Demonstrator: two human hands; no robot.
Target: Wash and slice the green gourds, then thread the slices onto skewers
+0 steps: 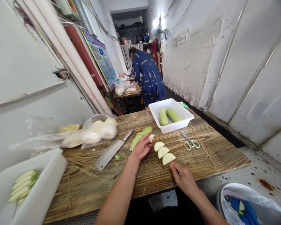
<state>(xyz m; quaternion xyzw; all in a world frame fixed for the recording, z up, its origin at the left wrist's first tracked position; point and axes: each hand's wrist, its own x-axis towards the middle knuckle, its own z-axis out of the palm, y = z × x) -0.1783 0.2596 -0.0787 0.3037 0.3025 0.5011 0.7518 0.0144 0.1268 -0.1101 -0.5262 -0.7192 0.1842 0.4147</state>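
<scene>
My right hand (184, 176) pinches the lower end of a bamboo skewer, which is mostly hidden. Three pale half-moon zucchini slices (163, 152) sit along that skewer above the table. Between the fingertips of my left hand (141, 147) is another zucchini slice (151, 137), close to the skewer's far end; whether the two touch I cannot tell. Just beyond my left hand lies a row of cut zucchini (137, 137), fanned out with green skin up. A cleaver (111, 153) rests to the left, with a small green offcut (117, 156) beside it.
A white tray (155, 120) holds two whole zucchini (173, 115). Scissors (189, 143) and loose skewers (202, 145) lie right. Left are bagged pale food (99, 131), more skewers (81, 161) and a white bin (46, 178) with skewered slices. A lined bucket (221, 200) stands lower right; a person (150, 75) bends over a far table.
</scene>
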